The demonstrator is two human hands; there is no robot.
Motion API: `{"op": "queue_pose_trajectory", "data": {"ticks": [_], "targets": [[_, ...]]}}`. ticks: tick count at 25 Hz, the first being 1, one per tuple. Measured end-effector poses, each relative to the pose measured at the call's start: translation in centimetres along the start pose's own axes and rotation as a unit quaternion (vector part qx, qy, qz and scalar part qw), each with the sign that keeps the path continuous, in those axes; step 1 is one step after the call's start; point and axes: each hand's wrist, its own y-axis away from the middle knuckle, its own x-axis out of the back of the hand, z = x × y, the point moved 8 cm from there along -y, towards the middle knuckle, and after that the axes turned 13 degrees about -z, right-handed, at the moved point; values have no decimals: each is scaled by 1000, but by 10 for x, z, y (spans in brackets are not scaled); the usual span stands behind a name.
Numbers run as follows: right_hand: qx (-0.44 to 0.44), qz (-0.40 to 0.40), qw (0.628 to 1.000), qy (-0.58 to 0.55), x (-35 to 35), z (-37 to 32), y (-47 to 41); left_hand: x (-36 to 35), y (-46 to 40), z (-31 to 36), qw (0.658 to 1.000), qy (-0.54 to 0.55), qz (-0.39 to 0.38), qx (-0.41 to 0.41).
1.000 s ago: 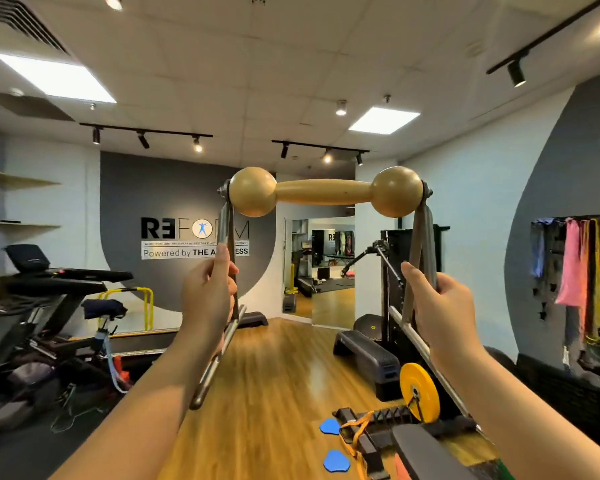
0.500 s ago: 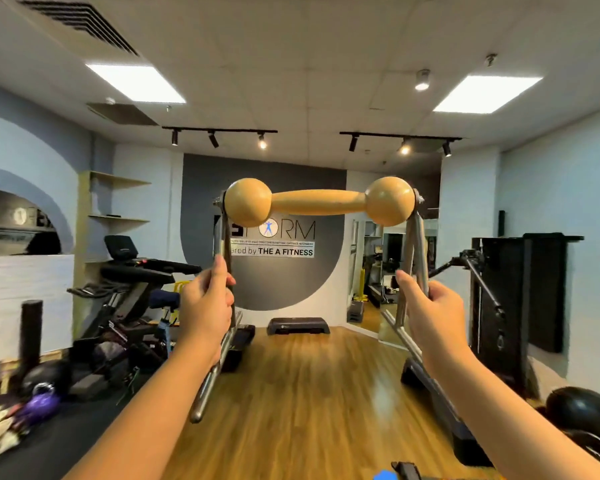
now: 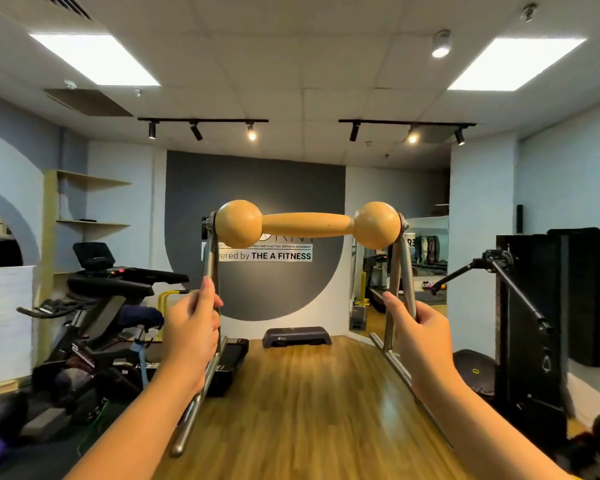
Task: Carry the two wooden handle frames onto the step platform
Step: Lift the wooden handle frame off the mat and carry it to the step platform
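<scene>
Wooden handle frame feels rigid and weighty, so my left hand and right hand clamp its steel legs at mid-frame.

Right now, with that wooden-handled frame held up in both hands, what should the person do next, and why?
Probably walk straight ahead. The step platform sits by the far wall across open wood floor, and the left hand and right hand each grip a metal upright of the handle frame, still far from it.

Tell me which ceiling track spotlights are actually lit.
Two: the rightmost lamp on the left track and the middle lamp on the right track. Both glow; the other four stay dark.
</scene>
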Motion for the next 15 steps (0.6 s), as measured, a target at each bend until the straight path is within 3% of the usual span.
{"op": "queue_pose_trajectory", "data": {"ticks": [15], "targets": [[34, -28, 998, -34, -88, 274, -427, -118, -400, -259, 1000, -22, 3, -21]]}}
